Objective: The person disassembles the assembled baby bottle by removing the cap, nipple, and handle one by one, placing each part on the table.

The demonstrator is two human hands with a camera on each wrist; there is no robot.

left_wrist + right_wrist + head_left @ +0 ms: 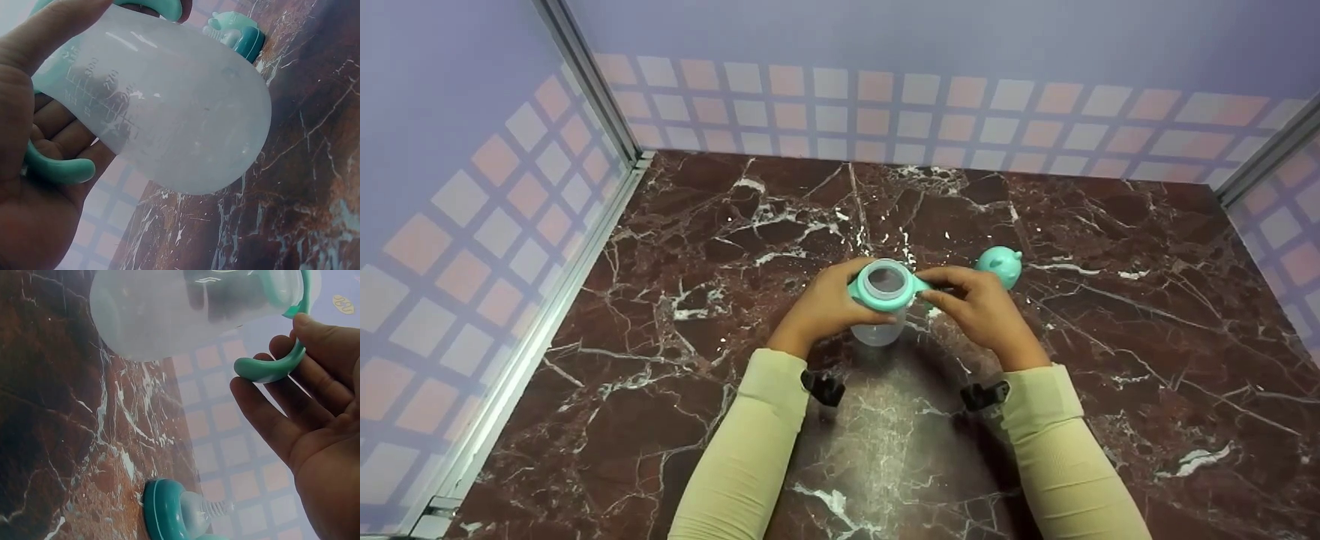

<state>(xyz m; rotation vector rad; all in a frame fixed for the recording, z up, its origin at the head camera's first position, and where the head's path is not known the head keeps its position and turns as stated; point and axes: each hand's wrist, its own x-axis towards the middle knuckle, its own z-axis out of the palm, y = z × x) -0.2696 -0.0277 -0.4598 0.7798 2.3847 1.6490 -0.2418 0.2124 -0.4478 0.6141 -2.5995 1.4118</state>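
Translucent plastic baby bottle with a mint-green collar and two side handles (883, 300) is held upright just above the middle of the dark red marble worktop (1110, 315), mouth open to the head camera. Left hand (823, 307) wraps the bottle body, thumb across the front, which steadies it. Right hand (981, 309) curls its fingers round the right handle (grip looks light). Mint-green teat cap (1000, 265) lies just behind the right hand, toward the worktop's back edge, off the bottle.
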